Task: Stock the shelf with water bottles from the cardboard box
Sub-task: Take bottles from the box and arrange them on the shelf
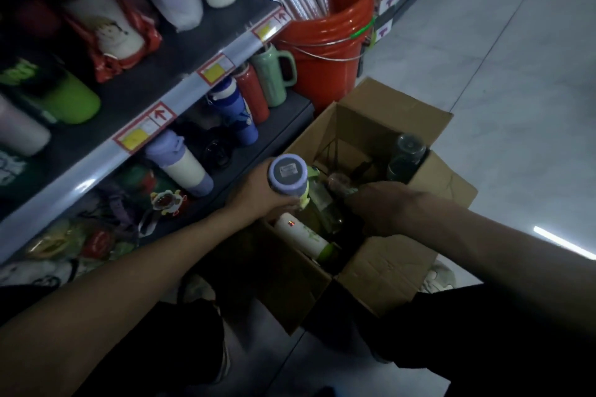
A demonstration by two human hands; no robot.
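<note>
An open cardboard box (pixel 390 271) stands on the floor beside the shelf. My left hand (pixel 258 195) grips a purple-based water bottle (pixel 288 175), held bottom-up over the box's left edge. My right hand (pixel 375 208) reaches down into the box among the bottles, and its fingers are hidden. A white bottle with a green cap (pixel 304 237) lies in the box near me. Dark clear bottles (pixel 407 155) stand at the box's far right corner. On the lower shelf (pixel 258 151) stand a purple-and-cream bottle (pixel 180 163), a blue one (pixel 237 113), a red one (pixel 254 93) and a green mug (pixel 274 74).
An orange bucket (pixel 325 51) holding silver rolls stands behind the box. The upper shelf (pixel 180 97) with price tags overhangs the lower one and carries more bottles. Open tiled floor (pixel 516 106) lies to the right. My legs flank the box.
</note>
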